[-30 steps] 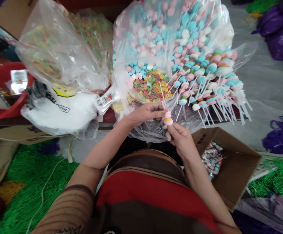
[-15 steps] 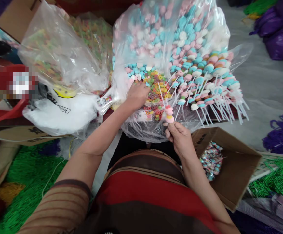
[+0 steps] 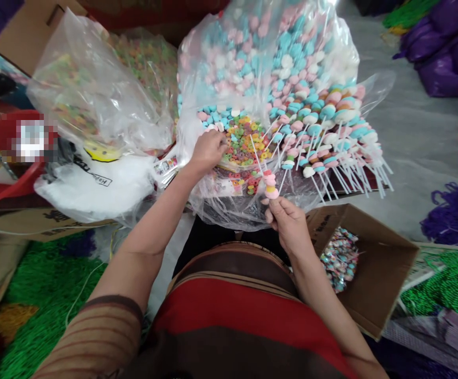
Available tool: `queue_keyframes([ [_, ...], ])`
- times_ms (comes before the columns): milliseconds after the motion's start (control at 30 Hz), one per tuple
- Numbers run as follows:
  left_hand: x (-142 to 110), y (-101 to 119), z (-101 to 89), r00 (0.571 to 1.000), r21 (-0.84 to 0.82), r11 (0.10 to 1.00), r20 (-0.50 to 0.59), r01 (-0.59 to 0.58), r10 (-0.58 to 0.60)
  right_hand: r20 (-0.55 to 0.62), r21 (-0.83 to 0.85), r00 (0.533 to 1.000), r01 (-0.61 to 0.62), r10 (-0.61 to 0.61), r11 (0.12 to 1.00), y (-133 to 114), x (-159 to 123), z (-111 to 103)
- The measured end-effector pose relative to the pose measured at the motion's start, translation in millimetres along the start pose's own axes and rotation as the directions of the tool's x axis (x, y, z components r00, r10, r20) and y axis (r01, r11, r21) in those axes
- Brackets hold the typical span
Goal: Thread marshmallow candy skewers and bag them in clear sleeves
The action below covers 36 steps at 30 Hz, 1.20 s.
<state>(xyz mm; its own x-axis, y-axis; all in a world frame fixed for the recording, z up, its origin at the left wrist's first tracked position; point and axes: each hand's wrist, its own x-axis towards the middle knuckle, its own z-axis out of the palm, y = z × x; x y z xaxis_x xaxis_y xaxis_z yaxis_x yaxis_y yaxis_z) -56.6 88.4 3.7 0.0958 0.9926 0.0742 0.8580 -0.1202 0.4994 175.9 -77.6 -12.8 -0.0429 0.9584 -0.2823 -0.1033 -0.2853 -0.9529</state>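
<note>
My right hand [image 3: 288,223] pinches a white stick with a pink marshmallow and a few coloured rings threaded on it, the candy skewer [image 3: 269,185], held upright just in front of my lap. My left hand [image 3: 209,150] reaches into the pile of coloured ring candies [image 3: 245,139] inside the open clear bag [image 3: 260,68]; its fingertips are bunched among the rings, and whether they hold one is hidden. Blue, pink and white marshmallows fill the bag behind the rings. A row of finished skewers [image 3: 331,142] lies fanned out to the right of the rings.
A second clear bag of ring candies [image 3: 95,89] stands at the left above a white plastic bag [image 3: 95,184]. A red basin [image 3: 0,158] sits far left. An open cardboard box [image 3: 371,263] with wrapped sweets is at my right. Green and purple tinsel lie around.
My left hand left the skewer and went up into the ring candies. My right hand kept the skewer almost still.
</note>
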Motion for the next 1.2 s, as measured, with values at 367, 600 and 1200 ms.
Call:
queue_keyframes([
  [367,-53.0,41.7,12.1,0.974,-0.957,0.18,0.22,0.227,-0.059,0.088,-0.162,0.994,0.081,-0.068,0.983,-15.0,0.9,17.9],
  [600,-57.9,39.1,18.2,0.972,-0.967,0.111,0.225,0.231,-0.068,0.078,-0.174,0.994,0.084,-0.071,0.981,-12.7,-1.2,15.0],
  [1200,-82.2,37.0,19.6,0.954,-0.37,0.899,0.088,-0.234,0.285,-0.07,-0.002,0.995,0.067,-0.067,0.998,-7.9,-1.1,-2.3],
])
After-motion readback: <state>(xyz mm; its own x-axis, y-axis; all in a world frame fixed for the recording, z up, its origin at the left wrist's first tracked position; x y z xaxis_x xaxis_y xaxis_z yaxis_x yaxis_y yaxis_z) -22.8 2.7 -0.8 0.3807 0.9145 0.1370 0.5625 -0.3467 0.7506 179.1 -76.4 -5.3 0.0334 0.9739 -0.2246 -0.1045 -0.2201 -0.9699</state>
